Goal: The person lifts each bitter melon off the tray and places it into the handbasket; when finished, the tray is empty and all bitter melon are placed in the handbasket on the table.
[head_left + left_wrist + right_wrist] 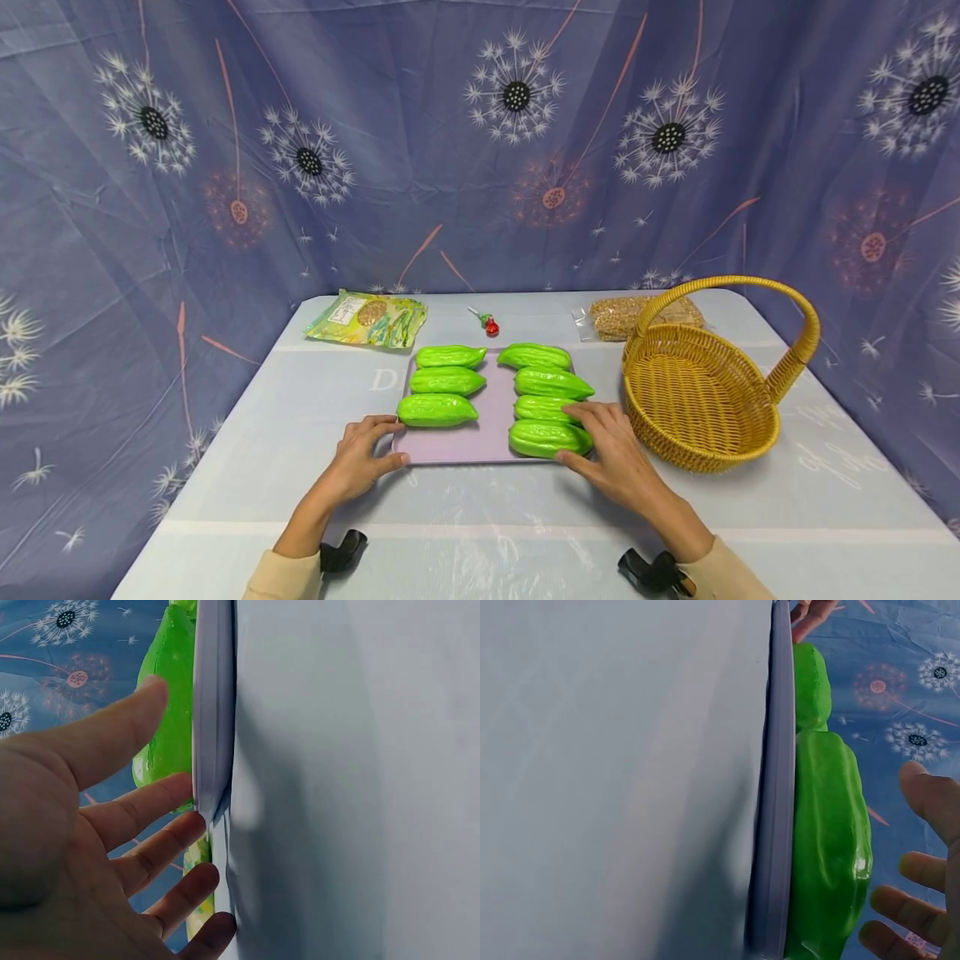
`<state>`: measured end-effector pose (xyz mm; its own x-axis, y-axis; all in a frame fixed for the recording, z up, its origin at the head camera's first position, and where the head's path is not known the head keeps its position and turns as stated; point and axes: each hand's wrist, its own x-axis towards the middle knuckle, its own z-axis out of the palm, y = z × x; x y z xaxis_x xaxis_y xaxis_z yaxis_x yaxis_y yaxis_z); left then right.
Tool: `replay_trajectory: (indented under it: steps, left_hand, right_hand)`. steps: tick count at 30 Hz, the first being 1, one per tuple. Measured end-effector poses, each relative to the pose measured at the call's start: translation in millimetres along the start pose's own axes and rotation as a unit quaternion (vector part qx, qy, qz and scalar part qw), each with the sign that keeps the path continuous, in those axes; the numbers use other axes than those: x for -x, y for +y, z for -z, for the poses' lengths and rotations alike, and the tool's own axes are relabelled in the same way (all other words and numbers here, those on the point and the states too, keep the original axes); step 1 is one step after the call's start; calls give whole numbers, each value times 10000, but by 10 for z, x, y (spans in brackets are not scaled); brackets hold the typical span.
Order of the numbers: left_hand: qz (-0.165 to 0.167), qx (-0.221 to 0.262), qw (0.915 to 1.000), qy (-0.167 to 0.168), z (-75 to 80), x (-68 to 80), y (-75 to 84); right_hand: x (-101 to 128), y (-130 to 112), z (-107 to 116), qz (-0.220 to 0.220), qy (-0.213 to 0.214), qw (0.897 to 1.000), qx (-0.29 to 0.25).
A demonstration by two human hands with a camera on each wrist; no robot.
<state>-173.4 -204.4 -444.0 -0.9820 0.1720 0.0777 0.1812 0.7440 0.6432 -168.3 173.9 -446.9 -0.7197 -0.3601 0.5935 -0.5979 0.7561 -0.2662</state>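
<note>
Blue-purple dandelion-print fabric (420,125) stands behind a pale table (247,467) that carries the work. Left hand (363,454): fingers spread and uncurled, grasping nothing; in the head view the index fingertip and thumb lie at the front-left corner of a lilac tray (491,425), though firm contact cannot be confirmed. Right hand (611,450): thumb and fingers spread, gripping nothing; from above they overlap the right ends of the two nearest gourds in the right column, while the right wrist view shows background between the fingertips and the front gourd (546,438), so touch cannot be verified. Governing relation: the front gourd lies crosswise, its long axis roughly parallel to the tray's front edge and its right end toward the right hand, which is the nearer one. On the opposite side, the front-left gourd (437,410) lies crosswise also, just beyond the left fingertips, nearer the left hand. Tray load: seven green gourds, three in the left column, four in the right, with a bare lilac strip between. Outward to the right, beside the right hand, stands a yellow wicker basket (697,400), handle raised. Toward the rear edge lie a green printed packet (367,319), a red-and-green lollipop-like item (491,326) and a clear grain-filled bag (618,318).
</note>
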Motion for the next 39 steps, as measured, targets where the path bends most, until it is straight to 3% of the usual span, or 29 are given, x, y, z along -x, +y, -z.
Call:
replay_trajectory:
  steps: [10,25,39]
  left_hand:
    - [86,-83,9999,-19,-26,-34,-50]
    - [81,-153,9998,130,-73,-39,-68]
    - [199,-141,9997,46,-76,-61,-74]
  right_hand:
    - [-18,-11,-63,55,-181,9998,-79]
    - [-35,17,-160,-150,-255,9993,-209]
    - [-54,21,-195,-351,-499,9979,-230]
